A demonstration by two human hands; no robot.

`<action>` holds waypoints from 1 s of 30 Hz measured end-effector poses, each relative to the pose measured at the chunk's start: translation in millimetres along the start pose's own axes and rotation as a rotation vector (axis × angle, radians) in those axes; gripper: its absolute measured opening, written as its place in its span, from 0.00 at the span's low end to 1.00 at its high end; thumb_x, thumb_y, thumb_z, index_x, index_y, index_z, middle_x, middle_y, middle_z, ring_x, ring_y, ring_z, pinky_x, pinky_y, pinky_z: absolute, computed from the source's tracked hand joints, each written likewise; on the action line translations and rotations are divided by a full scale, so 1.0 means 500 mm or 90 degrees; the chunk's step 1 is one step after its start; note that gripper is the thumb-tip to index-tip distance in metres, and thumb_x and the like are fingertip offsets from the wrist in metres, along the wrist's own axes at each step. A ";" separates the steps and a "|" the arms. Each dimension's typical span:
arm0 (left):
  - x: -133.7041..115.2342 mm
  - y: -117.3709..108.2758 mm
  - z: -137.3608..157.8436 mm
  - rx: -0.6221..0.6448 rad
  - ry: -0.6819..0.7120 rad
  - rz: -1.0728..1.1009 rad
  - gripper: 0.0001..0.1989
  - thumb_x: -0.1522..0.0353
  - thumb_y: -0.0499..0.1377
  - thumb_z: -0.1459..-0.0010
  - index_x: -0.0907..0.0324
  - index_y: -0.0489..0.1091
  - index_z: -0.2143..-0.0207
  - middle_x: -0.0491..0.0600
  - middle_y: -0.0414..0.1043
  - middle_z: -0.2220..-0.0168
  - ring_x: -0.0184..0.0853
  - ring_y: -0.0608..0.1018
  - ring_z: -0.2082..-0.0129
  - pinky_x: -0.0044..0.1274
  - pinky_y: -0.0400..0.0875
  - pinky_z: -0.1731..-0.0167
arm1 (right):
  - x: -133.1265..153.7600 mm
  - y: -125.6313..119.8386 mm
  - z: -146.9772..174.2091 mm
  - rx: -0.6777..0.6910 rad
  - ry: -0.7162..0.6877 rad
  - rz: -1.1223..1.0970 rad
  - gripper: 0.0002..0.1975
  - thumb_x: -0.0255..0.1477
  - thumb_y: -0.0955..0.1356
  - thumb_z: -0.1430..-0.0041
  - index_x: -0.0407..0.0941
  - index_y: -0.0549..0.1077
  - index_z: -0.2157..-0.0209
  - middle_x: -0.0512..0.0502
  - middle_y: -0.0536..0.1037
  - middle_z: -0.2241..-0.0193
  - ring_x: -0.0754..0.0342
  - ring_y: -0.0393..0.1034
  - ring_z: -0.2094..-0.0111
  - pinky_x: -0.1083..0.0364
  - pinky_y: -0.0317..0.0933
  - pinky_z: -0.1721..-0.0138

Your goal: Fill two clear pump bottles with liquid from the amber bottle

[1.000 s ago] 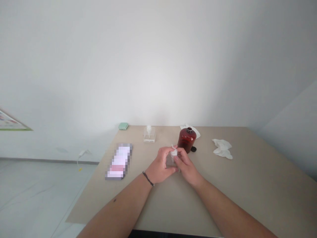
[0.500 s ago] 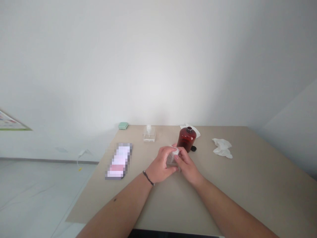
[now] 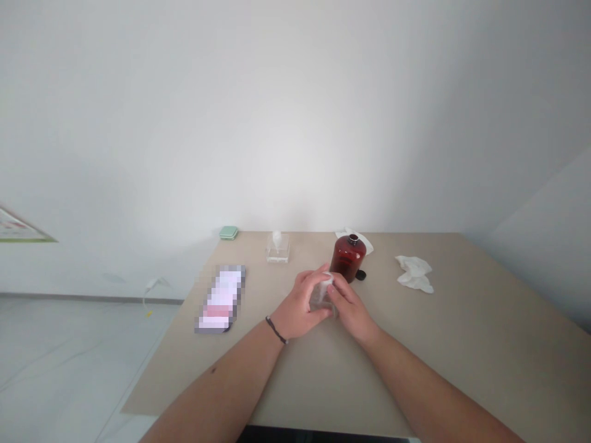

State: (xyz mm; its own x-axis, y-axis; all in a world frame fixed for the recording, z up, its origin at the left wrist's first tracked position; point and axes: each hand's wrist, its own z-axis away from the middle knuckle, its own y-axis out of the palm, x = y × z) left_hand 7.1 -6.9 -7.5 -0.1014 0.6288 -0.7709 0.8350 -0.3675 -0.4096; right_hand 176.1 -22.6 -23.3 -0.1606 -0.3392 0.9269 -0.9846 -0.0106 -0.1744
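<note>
A small clear bottle (image 3: 318,300) with a whitish top is between my two hands, in front of the brown bottle. My left hand (image 3: 299,307) wraps round it from the left, thumb low on the near side and fingers over the far side. From the right, my right hand (image 3: 351,311) has its thumb and fingers closed on the white cap (image 3: 327,280). Just behind my hands a dark red-brown bottle (image 3: 349,255) stands upright, its neck uncapped. A black cap (image 3: 361,275) lies beside its base.
A second clear square bottle (image 3: 277,249) with a white top stands at the back. To the left lie a phone (image 3: 220,299) with a blurred screen and a small green case (image 3: 228,232). Crumpled white tissue (image 3: 414,274) lies on the right, more tissue (image 3: 364,241) behind the brown bottle.
My left fingers have lifted slightly near the cap, and my right fingers have shifted a little round it. The clear bottle stays in nearly the same place.
</note>
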 end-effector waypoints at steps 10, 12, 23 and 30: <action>0.032 0.006 0.003 -0.015 -0.060 0.066 0.53 0.66 0.73 0.55 0.50 0.46 0.33 0.60 0.46 0.31 0.54 0.55 0.31 0.49 0.53 0.34 | 0.032 -0.018 -0.006 -0.014 -0.050 0.010 0.16 0.46 0.68 0.38 0.53 0.75 0.53 0.43 0.73 0.52 0.44 0.67 0.48 0.42 0.61 0.44; 0.033 0.010 0.004 -0.012 -0.077 0.105 0.58 0.65 0.74 0.56 0.50 0.40 0.32 0.61 0.45 0.31 0.55 0.56 0.32 0.48 0.57 0.36 | 0.040 -0.019 -0.005 -0.030 -0.060 0.010 0.16 0.45 0.68 0.38 0.53 0.75 0.54 0.43 0.73 0.52 0.44 0.67 0.48 0.42 0.61 0.44; 0.040 0.007 0.001 -0.027 -0.090 0.164 0.65 0.64 0.76 0.61 0.49 0.36 0.32 0.65 0.45 0.31 0.57 0.57 0.32 0.51 0.60 0.39 | 0.053 -0.054 -0.003 -0.144 0.027 -0.047 0.21 0.50 0.73 0.49 0.51 0.73 0.61 0.45 0.77 0.61 0.46 0.71 0.58 0.44 0.65 0.52; 0.022 0.004 0.006 -0.016 -0.064 0.103 0.60 0.66 0.75 0.59 0.51 0.41 0.32 0.63 0.49 0.32 0.55 0.59 0.32 0.50 0.58 0.36 | 0.047 -0.066 0.000 -0.223 -0.053 -0.134 0.17 0.44 0.75 0.50 0.50 0.76 0.63 0.49 0.79 0.65 0.50 0.72 0.62 0.48 0.65 0.54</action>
State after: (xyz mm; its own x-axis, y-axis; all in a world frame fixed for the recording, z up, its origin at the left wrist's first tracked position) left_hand 6.4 -2.8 -18.1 -0.0176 0.4913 -0.8708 0.8577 -0.4402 -0.2657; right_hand 204.9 -30.1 4.3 0.0383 -0.4385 0.8979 -0.9617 0.2280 0.1524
